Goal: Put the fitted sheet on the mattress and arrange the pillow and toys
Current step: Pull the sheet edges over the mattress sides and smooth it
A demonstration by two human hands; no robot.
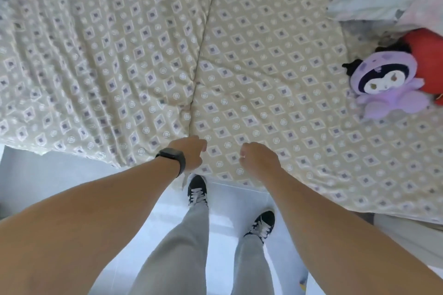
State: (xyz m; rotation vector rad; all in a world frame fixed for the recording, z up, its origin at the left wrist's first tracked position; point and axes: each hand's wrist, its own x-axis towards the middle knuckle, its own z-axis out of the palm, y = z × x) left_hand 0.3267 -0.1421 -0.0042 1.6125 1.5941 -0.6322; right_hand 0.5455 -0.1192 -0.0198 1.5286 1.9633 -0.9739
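Patterned sheet (263, 67) covers mattress | white floor (227, 199) | hands curled, grip unclear

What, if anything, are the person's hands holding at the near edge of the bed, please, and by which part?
It cannot be told for certain. Both the left hand and the right hand have curled fingers over the patterned sheet near its front edge, but no pinched fabric shows.
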